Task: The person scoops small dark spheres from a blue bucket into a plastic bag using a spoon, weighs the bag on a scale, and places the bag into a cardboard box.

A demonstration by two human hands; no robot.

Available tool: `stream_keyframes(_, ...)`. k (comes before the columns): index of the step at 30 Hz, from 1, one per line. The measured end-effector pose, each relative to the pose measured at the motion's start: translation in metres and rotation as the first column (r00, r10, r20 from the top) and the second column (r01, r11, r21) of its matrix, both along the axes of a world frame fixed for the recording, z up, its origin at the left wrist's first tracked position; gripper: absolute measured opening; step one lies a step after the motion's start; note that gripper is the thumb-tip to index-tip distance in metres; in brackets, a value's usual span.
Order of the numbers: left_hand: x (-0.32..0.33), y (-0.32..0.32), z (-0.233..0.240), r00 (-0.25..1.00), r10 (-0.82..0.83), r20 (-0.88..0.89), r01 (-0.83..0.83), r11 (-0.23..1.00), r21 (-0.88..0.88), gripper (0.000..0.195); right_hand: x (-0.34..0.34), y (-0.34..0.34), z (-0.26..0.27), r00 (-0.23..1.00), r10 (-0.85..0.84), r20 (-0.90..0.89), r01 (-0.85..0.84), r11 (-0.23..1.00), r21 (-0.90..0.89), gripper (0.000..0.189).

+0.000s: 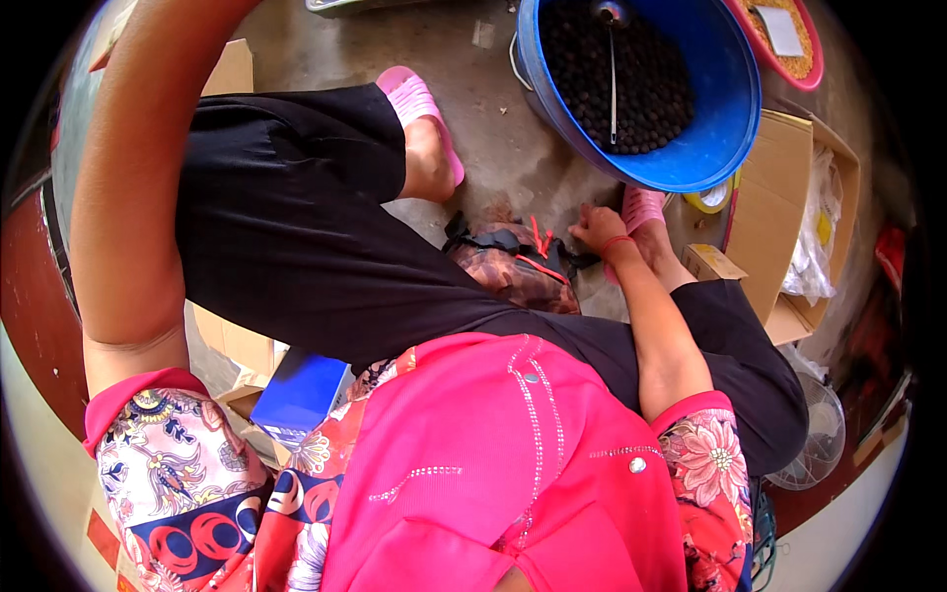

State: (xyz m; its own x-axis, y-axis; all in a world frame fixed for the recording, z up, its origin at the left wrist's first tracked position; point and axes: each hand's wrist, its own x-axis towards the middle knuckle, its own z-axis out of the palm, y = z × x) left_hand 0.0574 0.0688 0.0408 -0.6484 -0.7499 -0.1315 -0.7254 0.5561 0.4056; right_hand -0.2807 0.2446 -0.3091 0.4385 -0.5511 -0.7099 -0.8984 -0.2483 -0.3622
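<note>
My left hand is out of view; its arm reaches up past the top left edge. My right hand (601,226), with a red band at the wrist, is low beside a pink slipper (642,209). Its fingers are curled, and whether they hold anything is hidden. Close to that hand, between my feet, a camouflage-patterned bag (510,270) with black straps and red cords lies on the floor. Ahead stands a blue plastic bucket (721,144) partly filled with dark round balls (644,96). A metal ladle (612,89) rests on them.
A pink basin (812,55) of yellow grains holds a white card. On the right are an open cardboard box (769,192) with clear plastic bags, a tape roll (714,198) and a fan (817,436). A blue box (300,392) sits at my left.
</note>
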Motion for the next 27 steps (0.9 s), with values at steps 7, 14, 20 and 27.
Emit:
stream_keyframes(7,-0.003,-0.004,0.006,0.998,-0.053,-0.015,0.054,0.998,0.039,0.025,0.013,0.011,0.002,0.999,0.004,-0.037,-0.007,0.998,-0.07,0.021)
stream_keyframes(14,-0.004,-0.013,0.011,1.0,-0.016,-0.012,0.019,0.971,0.238,0.025,0.08,-0.02,-0.004,0.844,-0.276,0.459,0.163,0.949,0.269,0.01)
stream_keyframes(20,0.001,-0.004,0.001,0.996,-0.072,0.048,0.074,0.996,-0.05,0.028,0.11,-0.008,0.004,0.893,0.356,0.276,-0.395,0.913,0.102,0.017)
stream_keyframes(27,-0.005,-0.011,-0.007,1.0,0.011,0.006,-0.012,0.987,0.16,0.03,0.102,0.01,-0.013,0.886,0.351,0.302,-0.335,0.936,-0.104,0.015)
